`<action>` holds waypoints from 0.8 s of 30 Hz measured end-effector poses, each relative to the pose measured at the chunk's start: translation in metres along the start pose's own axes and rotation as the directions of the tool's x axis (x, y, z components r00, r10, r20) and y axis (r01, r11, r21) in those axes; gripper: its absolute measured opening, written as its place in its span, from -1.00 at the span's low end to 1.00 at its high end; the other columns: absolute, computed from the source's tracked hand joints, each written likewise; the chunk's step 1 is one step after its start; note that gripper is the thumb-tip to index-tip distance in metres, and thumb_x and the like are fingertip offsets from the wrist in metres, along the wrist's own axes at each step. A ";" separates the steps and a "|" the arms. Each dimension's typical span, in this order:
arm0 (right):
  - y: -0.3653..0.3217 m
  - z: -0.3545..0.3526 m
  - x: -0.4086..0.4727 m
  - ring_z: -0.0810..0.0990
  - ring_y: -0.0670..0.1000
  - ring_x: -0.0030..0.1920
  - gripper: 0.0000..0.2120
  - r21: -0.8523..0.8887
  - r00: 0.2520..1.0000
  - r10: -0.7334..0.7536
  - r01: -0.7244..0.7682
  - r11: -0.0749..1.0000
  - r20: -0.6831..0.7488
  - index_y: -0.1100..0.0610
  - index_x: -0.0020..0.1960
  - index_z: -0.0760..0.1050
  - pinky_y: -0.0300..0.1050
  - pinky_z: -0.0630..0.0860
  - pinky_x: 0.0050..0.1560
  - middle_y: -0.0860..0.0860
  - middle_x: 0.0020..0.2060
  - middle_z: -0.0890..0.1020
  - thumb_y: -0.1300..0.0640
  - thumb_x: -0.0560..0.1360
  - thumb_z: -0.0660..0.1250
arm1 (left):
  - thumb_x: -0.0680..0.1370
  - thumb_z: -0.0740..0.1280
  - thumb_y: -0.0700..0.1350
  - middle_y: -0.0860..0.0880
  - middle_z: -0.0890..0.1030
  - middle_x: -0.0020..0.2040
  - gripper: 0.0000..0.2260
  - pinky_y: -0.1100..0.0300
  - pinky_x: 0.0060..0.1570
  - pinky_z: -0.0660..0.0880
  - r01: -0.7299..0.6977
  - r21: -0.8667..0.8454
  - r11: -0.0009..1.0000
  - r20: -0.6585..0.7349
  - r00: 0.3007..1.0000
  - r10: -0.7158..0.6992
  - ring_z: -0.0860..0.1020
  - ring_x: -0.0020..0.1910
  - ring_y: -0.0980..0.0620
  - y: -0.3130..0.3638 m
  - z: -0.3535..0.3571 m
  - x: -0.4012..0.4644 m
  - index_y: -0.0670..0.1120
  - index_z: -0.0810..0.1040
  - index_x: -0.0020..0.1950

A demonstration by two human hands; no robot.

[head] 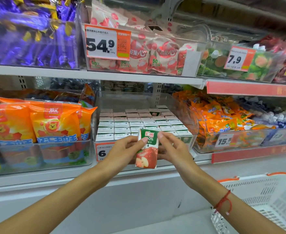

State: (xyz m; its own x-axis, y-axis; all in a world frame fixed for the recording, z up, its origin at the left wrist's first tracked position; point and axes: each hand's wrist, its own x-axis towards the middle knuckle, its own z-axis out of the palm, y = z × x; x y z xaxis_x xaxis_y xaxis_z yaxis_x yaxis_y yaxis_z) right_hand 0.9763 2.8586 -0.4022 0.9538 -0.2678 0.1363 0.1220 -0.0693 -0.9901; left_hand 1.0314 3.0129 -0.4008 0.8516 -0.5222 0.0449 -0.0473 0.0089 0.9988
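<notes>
1. The shelving (pixel 94 76) fills the view. Its middle level carries the clear bin (pixel 125 102), packed with rows of small cartons (pixel 135 122).
2. Left of the clear bin stand big orange bags (pixel 54 122); above and left of it lie purple wrappers (pixel 29 39).
3. Below and right of the clear bin sits a white basket (pixel 264 196), well apart from it.
4. Right of the clear bin lie small orange packets (pixel 220 114). Directly above it are pink packets (pixel 155 53) behind a 54.9 tag (pixel 105 43).
5. In front of the clear bin, one juice carton (pixel 147 149) is held up, slightly tilted. With the hands, it hides part of the bin's own price tag (pixel 103 152).
6. The left hand (pixel 125 151) pinches the carton's left edge, thumb on the front, fingers curled behind.
7. The right hand (pixel 172 147) pinches the right edge likewise — neither hand is spread open.
8. A red string bracelet (pixel 223 201) circles the right wrist, below and right of the clear bin.
</notes>
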 end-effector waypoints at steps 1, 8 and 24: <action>0.001 -0.001 0.000 0.71 -0.04 -0.08 -0.78 -0.009 0.999 0.022 -0.021 1.000 0.036 -0.01 0.17 0.53 -0.25 0.60 -0.16 0.00 -0.06 0.71 -0.03 0.57 0.28 | 0.57 0.31 0.05 0.07 0.72 -0.11 -0.77 0.36 -0.28 0.55 -0.009 -0.022 1.000 -0.049 0.999 0.007 0.69 -0.15 0.13 -0.001 -0.001 0.000 -0.04 0.59 0.13; 0.006 0.001 -0.002 0.69 -0.07 0.01 -0.84 -0.020 0.991 0.031 -0.029 0.999 0.130 -0.10 0.09 0.60 -0.23 0.61 -0.01 -0.11 -0.03 0.70 0.03 0.52 0.37 | 0.54 0.33 0.08 0.01 0.70 -0.04 -0.78 0.32 -0.30 0.57 -0.092 -0.115 0.989 -0.229 0.971 0.063 0.70 -0.15 0.11 -0.002 -0.005 0.001 -0.02 0.59 0.09; 0.012 0.013 -0.011 0.61 -0.16 -0.22 -0.73 -0.218 0.964 -0.228 0.195 0.956 -0.138 -0.05 -0.03 0.59 -0.35 0.53 -0.21 -0.12 -0.24 0.67 0.09 0.33 0.58 | 0.54 0.36 0.02 0.13 0.72 -0.06 -0.86 0.33 -0.19 0.59 -0.159 -0.114 0.981 -0.210 0.969 0.133 0.67 -0.06 0.18 -0.007 0.001 0.000 0.12 0.65 0.07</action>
State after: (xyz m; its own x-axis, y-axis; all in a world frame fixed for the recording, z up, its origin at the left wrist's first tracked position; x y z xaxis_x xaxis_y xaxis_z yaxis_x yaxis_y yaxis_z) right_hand 0.9710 2.8736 -0.4161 0.8535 -0.3750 0.3618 0.2427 -0.3284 -0.9128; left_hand 1.0317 3.0122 -0.4074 0.9281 -0.3260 0.1797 -0.1222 0.1892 0.9743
